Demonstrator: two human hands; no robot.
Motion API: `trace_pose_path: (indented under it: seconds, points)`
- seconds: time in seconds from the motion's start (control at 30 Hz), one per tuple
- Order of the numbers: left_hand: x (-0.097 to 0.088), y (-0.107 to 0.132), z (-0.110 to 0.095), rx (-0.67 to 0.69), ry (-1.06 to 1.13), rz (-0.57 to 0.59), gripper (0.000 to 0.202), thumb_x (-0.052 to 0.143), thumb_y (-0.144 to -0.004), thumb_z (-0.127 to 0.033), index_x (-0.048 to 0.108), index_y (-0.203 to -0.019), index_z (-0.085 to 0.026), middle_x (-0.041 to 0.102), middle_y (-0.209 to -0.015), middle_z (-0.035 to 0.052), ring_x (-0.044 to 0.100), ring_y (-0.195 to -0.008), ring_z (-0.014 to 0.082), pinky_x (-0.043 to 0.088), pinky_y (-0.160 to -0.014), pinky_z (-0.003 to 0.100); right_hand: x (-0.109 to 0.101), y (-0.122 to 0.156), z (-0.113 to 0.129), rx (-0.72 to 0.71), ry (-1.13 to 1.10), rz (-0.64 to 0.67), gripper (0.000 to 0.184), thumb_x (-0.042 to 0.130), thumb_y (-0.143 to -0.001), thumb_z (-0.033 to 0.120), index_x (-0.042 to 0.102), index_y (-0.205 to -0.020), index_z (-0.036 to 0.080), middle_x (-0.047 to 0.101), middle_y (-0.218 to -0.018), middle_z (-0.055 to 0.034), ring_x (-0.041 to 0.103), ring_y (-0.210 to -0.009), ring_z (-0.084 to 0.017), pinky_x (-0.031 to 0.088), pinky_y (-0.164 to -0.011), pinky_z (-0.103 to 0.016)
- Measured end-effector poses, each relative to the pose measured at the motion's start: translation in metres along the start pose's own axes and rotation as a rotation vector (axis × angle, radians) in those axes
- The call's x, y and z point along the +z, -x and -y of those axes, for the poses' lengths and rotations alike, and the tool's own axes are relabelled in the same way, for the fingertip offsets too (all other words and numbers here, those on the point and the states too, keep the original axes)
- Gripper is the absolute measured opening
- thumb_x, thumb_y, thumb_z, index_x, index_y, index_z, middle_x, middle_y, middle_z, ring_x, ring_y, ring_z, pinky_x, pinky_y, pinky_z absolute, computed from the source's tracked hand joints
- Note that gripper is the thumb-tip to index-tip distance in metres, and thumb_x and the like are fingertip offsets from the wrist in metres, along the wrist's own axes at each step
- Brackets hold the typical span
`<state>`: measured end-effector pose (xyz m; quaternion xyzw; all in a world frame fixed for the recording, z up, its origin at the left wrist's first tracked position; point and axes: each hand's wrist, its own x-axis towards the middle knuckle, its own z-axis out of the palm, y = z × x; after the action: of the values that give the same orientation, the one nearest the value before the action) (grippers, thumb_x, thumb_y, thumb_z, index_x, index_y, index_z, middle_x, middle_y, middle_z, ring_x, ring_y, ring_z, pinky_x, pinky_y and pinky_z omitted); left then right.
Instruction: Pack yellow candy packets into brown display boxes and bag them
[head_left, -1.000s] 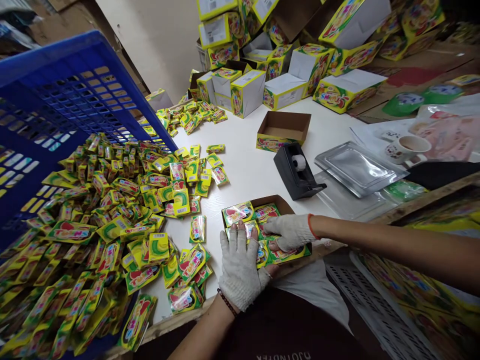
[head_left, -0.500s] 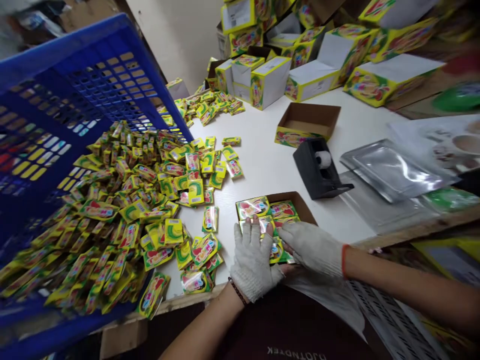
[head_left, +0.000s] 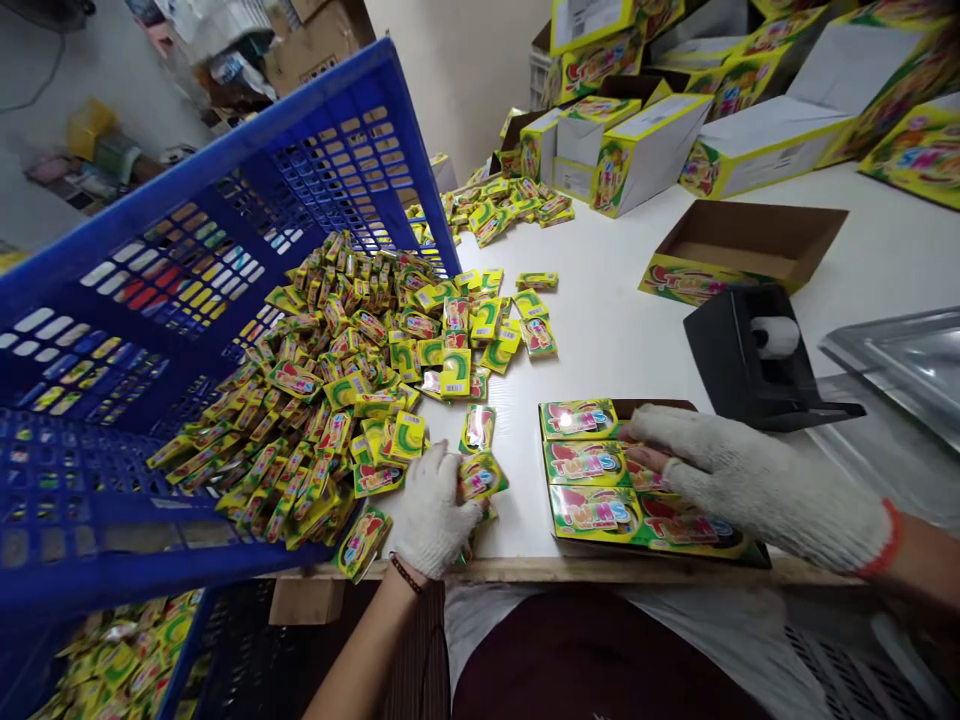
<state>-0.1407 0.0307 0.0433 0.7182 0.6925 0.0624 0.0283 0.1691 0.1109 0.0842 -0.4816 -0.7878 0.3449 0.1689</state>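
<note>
My left hand (head_left: 435, 512), in a white knit glove with bare fingertips, is at the near edge of the pile. Its thumb and fingers close around a small yellow-green candy box (head_left: 482, 477). My right hand (head_left: 739, 475), gloved the same way, lies with fingers stretched out over the boxes in a shallow cardboard display box (head_left: 544, 470). Inside it, candy boxes (head_left: 592, 512) lie face up in rows, the left column fully visible. My right hand hides part of the other column and the box's far corner.
A tilted blue plastic crate (head_left: 225, 170) spills a heap of candy boxes (head_left: 337, 380) onto the white table (head_left: 600, 340). A black tape dispenser (head_left: 750, 350) and an open carton (head_left: 742, 250) stand beyond my right hand. Printed cartons (head_left: 652, 150) are stacked behind.
My left hand has moved left from the display box to the loose candy boxes and closed on one. My right hand stays over the display box. The camera view has turned left.
</note>
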Motion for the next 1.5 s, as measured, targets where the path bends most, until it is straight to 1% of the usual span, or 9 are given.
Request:
trace_pose_path:
  seconds: [0.17,0.4,0.5,0.63,0.77,0.87,1.1,1.27,1.5]
  points:
    - [-0.014,-0.020,-0.051,0.257,0.309,-0.040,0.042,0.065,-0.086,-0.044,0.058,-0.120,-0.021,0.066,-0.115,0.0101,0.063,-0.107,0.0255,0.050,-0.096,0.038,0.017,-0.025,0.047,-0.072,0.143,0.125,0.047,0.059,-0.082,0.032,0.064,-0.128,0.021,0.072,-0.113,-0.0113,0.066,-0.103,-0.030,0.051,-0.091,-0.039]
    - [0.009,-0.089,-0.024,-0.423,0.424,0.197,0.030,0.075,-0.076,-0.031,0.058,-0.096,-0.017,0.067,-0.108,0.0165,0.063,-0.107,0.0343,0.047,-0.094,0.044,-0.006,-0.029,0.032,0.191,-0.023,0.057,0.029,0.055,-0.082,0.042,0.067,-0.099,0.022,0.074,-0.090,-0.0053,0.066,-0.082,-0.025,0.050,-0.072,-0.034]
    - [0.025,-0.102,-0.011,-0.461,0.528,0.195,0.038,0.083,-0.062,-0.021,0.056,-0.089,-0.018,0.069,-0.094,0.0128,0.066,-0.097,0.0326,0.049,-0.088,0.042,-0.012,-0.026,0.029,0.220,-0.158,0.018,0.034,0.056,-0.079,0.054,0.061,-0.087,0.022,0.071,-0.082,-0.0048,0.064,-0.075,-0.024,0.049,-0.064,-0.032]
    - [0.025,-0.093,-0.025,-0.434,0.780,0.086,0.019,0.065,-0.085,-0.033,0.055,-0.093,-0.020,0.070,-0.089,0.0069,0.066,-0.081,0.0203,0.051,-0.075,0.030,0.006,-0.030,0.038,0.231,-0.273,-0.049,0.036,0.048,-0.085,0.059,0.055,-0.083,0.023,0.067,-0.073,-0.0035,0.060,-0.068,-0.021,0.046,-0.058,-0.030]
    - [0.015,-0.078,-0.054,-0.351,1.007,-0.007,0.045,0.037,-0.097,-0.059,0.055,-0.106,-0.019,0.069,-0.091,0.0072,0.066,-0.070,0.0162,0.053,-0.067,0.028,0.027,-0.045,0.046,0.227,-0.404,-0.061,0.041,0.049,-0.083,0.063,0.051,-0.087,0.023,0.068,-0.080,-0.0046,0.061,-0.071,-0.021,0.048,-0.059,-0.031]
    - [0.009,-0.087,-0.057,-0.347,1.066,-0.065,0.056,0.022,-0.099,-0.059,0.059,-0.101,-0.017,0.069,-0.092,0.0101,0.069,-0.084,0.0203,0.054,-0.080,0.034,0.029,-0.052,0.046,0.218,-0.437,-0.090,0.047,0.053,-0.080,0.065,0.052,-0.096,0.021,0.070,-0.090,-0.0074,0.065,-0.081,-0.024,0.052,-0.067,-0.033]
    - [0.004,-0.146,-0.005,-0.494,0.953,-0.206,0.051,0.077,-0.057,-0.016,0.059,-0.105,-0.017,0.050,-0.138,0.0172,0.025,-0.147,0.0362,0.026,-0.117,0.046,0.012,-0.037,0.033,0.207,-0.717,-0.023,0.063,0.066,-0.078,0.060,0.055,-0.127,0.023,0.072,-0.115,-0.0100,0.068,-0.099,-0.030,0.058,-0.081,-0.042]
    - [0.007,-0.144,-0.006,-0.523,1.168,-0.153,0.044,0.073,-0.067,-0.025,0.058,-0.106,-0.017,0.064,-0.107,0.0095,0.057,-0.115,0.0282,0.046,-0.098,0.040,0.024,-0.039,0.034,0.164,-1.146,0.035,0.069,0.072,-0.076,0.061,0.054,-0.131,0.024,0.070,-0.121,-0.0125,0.065,-0.111,-0.031,0.057,-0.090,-0.046]
    - [0.012,-0.113,-0.068,-0.328,1.726,0.000,0.065,0.073,-0.068,-0.059,0.057,-0.116,-0.018,0.068,-0.102,0.0077,0.067,-0.090,0.0179,0.054,-0.081,0.031,0.047,-0.071,0.042,0.055,-1.228,0.025,0.071,0.066,-0.077,0.067,0.052,-0.133,0.025,0.063,-0.130,-0.0143,0.060,-0.120,-0.031,0.051,-0.101,-0.050]
